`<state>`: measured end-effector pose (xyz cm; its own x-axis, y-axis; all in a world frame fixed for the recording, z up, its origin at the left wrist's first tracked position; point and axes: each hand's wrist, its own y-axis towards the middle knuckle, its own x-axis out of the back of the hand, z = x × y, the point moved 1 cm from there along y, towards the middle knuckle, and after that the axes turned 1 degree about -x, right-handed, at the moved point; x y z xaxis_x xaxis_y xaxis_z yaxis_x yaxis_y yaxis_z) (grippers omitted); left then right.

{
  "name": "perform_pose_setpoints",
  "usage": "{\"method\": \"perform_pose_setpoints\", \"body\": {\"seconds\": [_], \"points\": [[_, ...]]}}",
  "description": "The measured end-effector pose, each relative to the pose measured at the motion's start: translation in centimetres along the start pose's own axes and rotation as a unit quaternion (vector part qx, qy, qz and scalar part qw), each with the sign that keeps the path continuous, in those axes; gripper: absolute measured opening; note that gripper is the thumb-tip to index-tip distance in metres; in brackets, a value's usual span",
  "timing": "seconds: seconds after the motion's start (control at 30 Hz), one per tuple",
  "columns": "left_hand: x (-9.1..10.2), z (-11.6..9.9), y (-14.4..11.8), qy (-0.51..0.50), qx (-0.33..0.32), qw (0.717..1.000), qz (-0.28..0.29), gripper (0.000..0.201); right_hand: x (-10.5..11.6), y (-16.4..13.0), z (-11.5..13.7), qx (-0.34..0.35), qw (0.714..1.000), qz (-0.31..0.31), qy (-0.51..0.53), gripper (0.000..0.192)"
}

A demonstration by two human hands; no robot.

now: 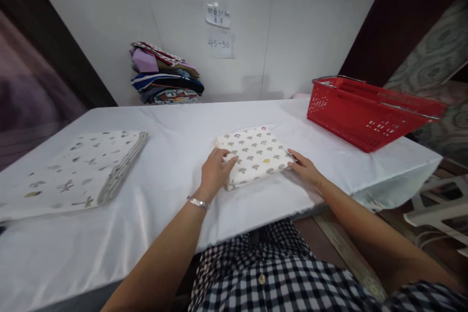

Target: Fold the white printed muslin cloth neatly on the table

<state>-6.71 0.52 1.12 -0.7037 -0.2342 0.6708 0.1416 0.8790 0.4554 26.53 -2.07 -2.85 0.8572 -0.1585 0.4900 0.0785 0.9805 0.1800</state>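
Note:
A folded white cloth (pixel 254 156) printed with grey mushrooms lies flat on the table in front of me, a yellow one near its front right. At its left edge is my left hand (pixel 216 171), thumb over the top and fingers along the side, with a silver bracelet at the wrist. My right hand (pixel 306 170) holds the opposite edge at the right corner, its fingertips partly hidden by the cloth. Both hands press in on the cloth from its sides.
A larger folded cloth (pixel 78 168) with leaf-like prints lies at the left. Folded fabrics (pixel 166 80) are stacked by the back wall. A red basket (pixel 369 112) stands at the right on the white-covered table (pixel 161 165). Two paper notes (pixel 221 45) hang on the wall.

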Motion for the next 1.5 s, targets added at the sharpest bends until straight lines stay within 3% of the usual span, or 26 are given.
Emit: {"method": "perform_pose_setpoints", "body": {"seconds": [0.1,0.17,0.23,0.5,0.63,0.87,1.03,1.13,1.23,1.33,1.5], "points": [[-0.2,-1.7,-1.7,0.028,-0.199,0.978,0.051,0.036,0.3,-0.5,-0.8,0.058,0.998,0.027,-0.025,0.059],[-0.7,-1.8,-2.4,0.054,-0.260,0.961,0.075,0.039,0.4,-0.3,-1.1,0.084,0.994,0.036,-0.059,0.057],[-1.1,-1.3,-2.8,0.077,-0.276,0.954,0.084,0.038,0.2,0.1,-1.2,0.096,0.990,0.022,-0.098,0.057],[-1.5,0.0,-3.0,0.132,-0.240,0.955,0.117,0.031,-0.3,0.7,-1.7,0.147,0.969,-0.025,-0.196,0.051],[-1.5,-0.1,-3.1,0.133,-0.208,0.958,0.143,0.032,-0.4,0.3,-1.9,0.150,0.966,-0.024,-0.209,0.049],[-1.6,-1.0,-3.6,0.103,-0.206,0.958,0.167,0.035,0.9,0.9,-2.3,0.180,0.964,-0.035,-0.193,0.048],[-2.8,-3.1,-3.9,0.084,-0.270,0.943,0.174,0.042,2.1,2.7,-3.8,0.111,0.974,-0.071,-0.186,0.046],[-3.0,-3.6,-4.1,0.074,-0.278,0.940,0.183,0.043,2.7,3.4,-4.1,0.062,0.974,-0.053,-0.211,0.046],[-2.6,-3.3,-4.1,0.047,-0.273,0.942,0.192,0.045,3.2,3.5,-3.0,0.069,0.968,-0.028,-0.242,0.047],[-1.9,-2.6,-3.3,0.018,-0.243,0.951,0.188,0.042,2.7,2.7,-0.1,0.143,0.957,-0.045,-0.247,0.046],[-1.2,0.6,1.2,0.022,-0.078,0.995,0.053,0.034,-1.6,0.2,5.7,0.279,0.926,0.016,-0.253,0.047]]}}
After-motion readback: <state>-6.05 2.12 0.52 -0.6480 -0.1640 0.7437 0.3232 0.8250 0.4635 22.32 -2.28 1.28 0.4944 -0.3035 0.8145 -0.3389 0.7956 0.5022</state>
